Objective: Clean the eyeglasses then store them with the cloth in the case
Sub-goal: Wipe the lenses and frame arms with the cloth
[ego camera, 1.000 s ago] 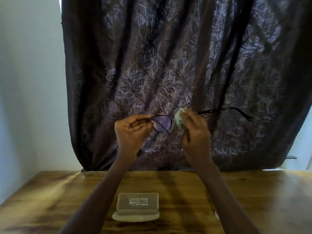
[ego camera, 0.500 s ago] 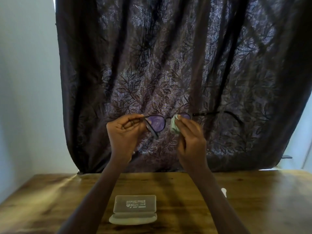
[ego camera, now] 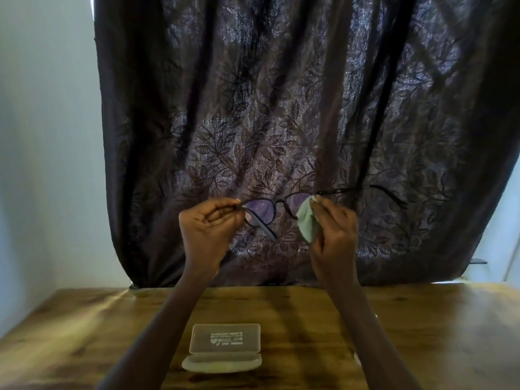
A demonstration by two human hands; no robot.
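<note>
While we hold the eyeglasses (ego camera: 260, 211) raised at frame centre, left hand (ego camera: 206, 220) pinches the frame-left hinge, right hand (ego camera: 334, 229) pinches the green cloth (ego camera: 308, 220) onto the frame-right lens, fingers curled. Cleaning step, we judge. Next: wipe the other lens. Open case (ego camera: 225, 347) sits bottom centre on desk (ego camera: 422, 319).

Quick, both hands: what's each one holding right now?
Left hand: grips the glasses at one end of the frame.
Right hand: pinches the cloth against the other lens.

Upside-down white print (ego camera: 226, 339) on the lid of the open case (ego camera: 202, 344), blurred beyond legibility.
</note>
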